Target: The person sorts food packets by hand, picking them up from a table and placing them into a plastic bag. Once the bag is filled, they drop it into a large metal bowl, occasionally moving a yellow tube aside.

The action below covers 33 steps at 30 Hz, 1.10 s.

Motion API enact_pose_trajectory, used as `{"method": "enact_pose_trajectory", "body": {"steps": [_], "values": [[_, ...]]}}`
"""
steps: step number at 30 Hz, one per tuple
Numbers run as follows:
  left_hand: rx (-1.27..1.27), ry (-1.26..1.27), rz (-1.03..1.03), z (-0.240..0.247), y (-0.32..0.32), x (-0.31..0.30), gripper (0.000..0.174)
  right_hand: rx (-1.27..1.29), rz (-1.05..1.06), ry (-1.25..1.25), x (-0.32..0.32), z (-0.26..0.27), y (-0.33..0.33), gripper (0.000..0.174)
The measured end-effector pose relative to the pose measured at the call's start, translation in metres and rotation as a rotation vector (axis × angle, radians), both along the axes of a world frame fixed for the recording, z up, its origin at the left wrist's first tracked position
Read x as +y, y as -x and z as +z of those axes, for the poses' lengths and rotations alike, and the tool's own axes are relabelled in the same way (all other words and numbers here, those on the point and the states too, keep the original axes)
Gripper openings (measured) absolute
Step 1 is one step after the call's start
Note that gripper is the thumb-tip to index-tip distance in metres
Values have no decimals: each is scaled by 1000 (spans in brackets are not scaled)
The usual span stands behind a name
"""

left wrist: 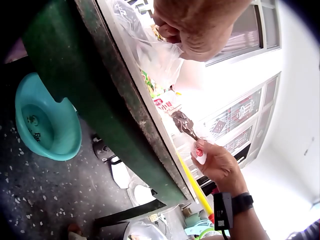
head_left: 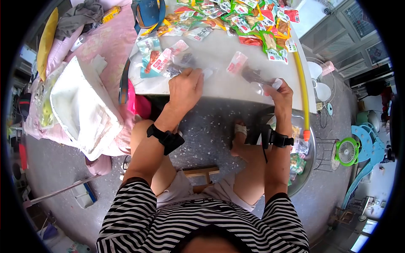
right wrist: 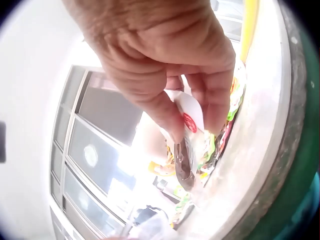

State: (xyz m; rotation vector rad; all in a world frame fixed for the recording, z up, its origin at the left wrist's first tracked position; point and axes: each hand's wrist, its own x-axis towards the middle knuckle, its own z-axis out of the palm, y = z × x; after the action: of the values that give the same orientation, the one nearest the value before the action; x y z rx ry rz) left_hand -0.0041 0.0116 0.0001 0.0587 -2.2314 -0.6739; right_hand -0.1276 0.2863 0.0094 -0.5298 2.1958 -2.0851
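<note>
Left hand [head_left: 185, 89]: fingers pinch crinkly clear wrapper [left wrist: 161, 59].
Right hand [head_left: 281, 95]: fingers pinch glossy, dark-filled packet [head_left: 256, 77].
Bench [head_left: 219, 52]: smooth, pale.

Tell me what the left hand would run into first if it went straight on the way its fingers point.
The left hand, pinching a clear wrapper, would likely meet the loose packets just beyond its fingertips on the table first; depth is unclear.
</note>
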Motion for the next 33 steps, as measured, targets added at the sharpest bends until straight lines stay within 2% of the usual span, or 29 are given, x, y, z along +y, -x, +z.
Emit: {"method": "enact_pose_trajectory", "body": {"steps": [1,4,7,11,15,18,19,22,25,28,31,33], "values": [[-8,-5,-1,1,0,0,5,-26,-1,61,-3,10,-8,9],[-31,-13,-1,2,-1,-2,6,-282,-25,116,-4,37,-23,13],[-36,-13,4,2,-1,-3,10,-350,222,129,4,31,-13,17],[-40,5,7,2,-3,-2,11,-379,216,78,-23,25,-19,17],[-64,48,19,3,-4,-2,13,-373,235,206,-48,20,-20,17],[-65,111,46,0,-4,-1,15,-341,146,260,-70,9,-25,17],[-64,118,40,1,-4,0,15,-360,201,288,-74,5,-27,17],[-54,133,25,1,-3,1,18,-435,107,339,-104,-5,-49,19],[-21,117,7,3,-5,0,19,-596,278,534,-130,-8,-63,19],[2,72,-15,8,-7,0,20,-499,325,146,-125,13,-67,19],[-16,56,-14,8,-9,-3,21,-462,373,-134,-115,7,-49,20],[-14,55,-27,7,-9,-1,23,-462,315,-6,-122,4,-51,19]]}}
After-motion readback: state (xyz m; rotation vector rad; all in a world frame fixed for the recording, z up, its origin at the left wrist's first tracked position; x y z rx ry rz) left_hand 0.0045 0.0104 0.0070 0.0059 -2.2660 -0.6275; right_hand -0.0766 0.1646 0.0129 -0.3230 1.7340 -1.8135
